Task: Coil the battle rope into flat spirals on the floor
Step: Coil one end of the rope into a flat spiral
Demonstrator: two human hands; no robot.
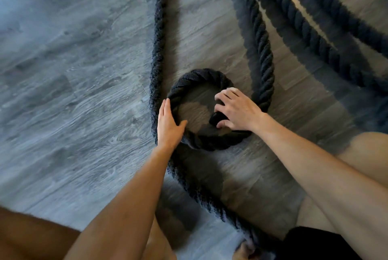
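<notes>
Fingers [165, 108] of left hand [169, 125] straight, palm pressed flat against left outer side of small loop. Right hand [237, 110] curled round black rope end [217, 120] inside loop, gripping it. Rope [199, 77] forms one open ring on grey plank floor [63, 71]; long runs trail toward top edge and back between person's knees.

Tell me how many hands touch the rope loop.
2. The left hand rests flat on the left side of the loop; the right hand grips the rope end at its right side.
</notes>
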